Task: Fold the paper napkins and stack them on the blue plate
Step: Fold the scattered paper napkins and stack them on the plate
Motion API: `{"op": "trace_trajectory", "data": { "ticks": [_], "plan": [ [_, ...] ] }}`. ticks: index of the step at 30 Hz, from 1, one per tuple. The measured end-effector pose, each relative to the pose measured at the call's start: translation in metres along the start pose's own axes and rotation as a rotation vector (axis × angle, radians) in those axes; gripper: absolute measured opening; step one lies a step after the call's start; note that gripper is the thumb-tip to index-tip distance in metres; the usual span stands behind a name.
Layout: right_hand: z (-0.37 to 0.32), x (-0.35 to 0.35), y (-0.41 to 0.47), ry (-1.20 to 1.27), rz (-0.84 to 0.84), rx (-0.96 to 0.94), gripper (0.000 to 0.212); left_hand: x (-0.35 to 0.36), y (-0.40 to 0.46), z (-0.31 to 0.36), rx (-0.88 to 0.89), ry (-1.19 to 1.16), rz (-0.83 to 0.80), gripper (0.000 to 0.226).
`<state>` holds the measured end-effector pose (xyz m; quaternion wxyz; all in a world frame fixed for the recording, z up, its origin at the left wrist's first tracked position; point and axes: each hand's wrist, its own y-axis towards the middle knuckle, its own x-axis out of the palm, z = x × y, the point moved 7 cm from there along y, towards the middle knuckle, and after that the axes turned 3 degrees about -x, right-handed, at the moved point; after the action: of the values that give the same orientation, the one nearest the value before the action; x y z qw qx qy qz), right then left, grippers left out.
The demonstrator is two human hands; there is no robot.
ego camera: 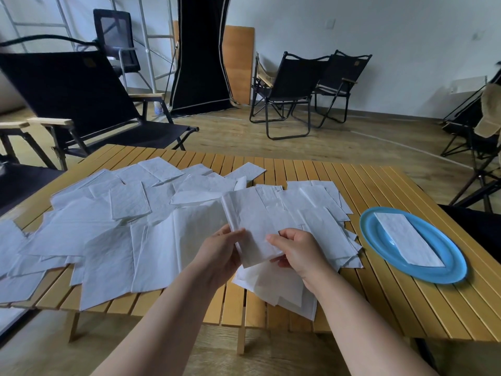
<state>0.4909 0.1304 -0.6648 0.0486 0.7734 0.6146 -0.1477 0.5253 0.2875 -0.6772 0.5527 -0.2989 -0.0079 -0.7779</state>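
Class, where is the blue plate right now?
In the head view, the blue plate sits at the table's right side, beside the napkin pile, holding one folded napkin.

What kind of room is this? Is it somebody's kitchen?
Probably not a kitchen. It looks like a plain workroom or studio: folding camp chairs stand on a bare wood floor, a black cloth backdrop hangs by the wall, and the slatted table is a fold-up camping one.
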Motion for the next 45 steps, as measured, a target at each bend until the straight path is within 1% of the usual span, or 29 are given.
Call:
{"op": "trace_trajectory", "data": {
  "ticks": [2,4,7,11,13,16,18,21,23,26,29,34,36,42,45],
  "plan": [
    [0.004,0.006,-0.002,0.078,-0.05,0.065,0.023,-0.001,0.001,0.001,0.008,-0.019,0.009,0.025],
    [0.006,0.009,-0.003,0.112,-0.065,0.083,0.022,-0.002,0.001,0.0,0.009,-0.035,0.027,0.025],
    [0.003,0.009,-0.004,0.147,-0.062,0.082,0.011,-0.001,0.0,-0.001,-0.002,-0.074,0.023,0.026],
    [0.002,0.011,-0.006,0.175,-0.064,0.122,0.009,0.0,0.002,-0.002,-0.004,-0.126,0.045,0.027],
    [0.001,0.009,-0.007,0.174,-0.024,0.107,0.01,0.001,0.004,-0.003,-0.008,-0.148,0.076,0.026],
    [-0.002,-0.003,-0.005,0.018,0.086,0.034,0.016,0.005,0.006,-0.006,-0.022,-0.151,0.095,0.024],
    [-0.003,-0.01,-0.004,-0.11,0.133,0.0,0.024,0.008,0.007,-0.008,-0.021,-0.142,0.102,0.025],
    [0.001,-0.018,-0.003,-0.163,0.186,-0.007,0.031,0.015,0.01,-0.01,-0.007,-0.11,0.115,0.027],
    [0.002,-0.025,-0.003,-0.219,0.212,-0.003,0.028,0.018,0.012,-0.012,-0.006,-0.099,0.155,0.03],
    [0.009,-0.036,-0.002,-0.313,0.228,0.035,0.024,0.016,0.014,-0.017,-0.023,-0.115,0.268,0.048],
    [0.016,-0.045,-0.002,-0.322,0.242,0.075,0.027,0.014,0.015,-0.02,-0.038,-0.121,0.334,0.048],
    [0.024,-0.05,-0.005,-0.211,0.238,0.113,0.021,0.017,0.013,-0.02,-0.053,-0.097,0.326,0.042],
    [0.028,-0.055,-0.005,-0.11,0.266,0.129,0.02,0.018,0.014,-0.02,-0.053,-0.097,0.308,0.041],
    [0.04,-0.09,-0.002,0.186,0.417,0.197,0.013,0.023,0.017,-0.023,-0.044,-0.081,0.256,0.039],
    [0.047,-0.119,0.003,0.282,0.503,0.232,0.01,0.035,0.023,-0.028,-0.046,-0.069,0.199,0.038]
  ]
}}
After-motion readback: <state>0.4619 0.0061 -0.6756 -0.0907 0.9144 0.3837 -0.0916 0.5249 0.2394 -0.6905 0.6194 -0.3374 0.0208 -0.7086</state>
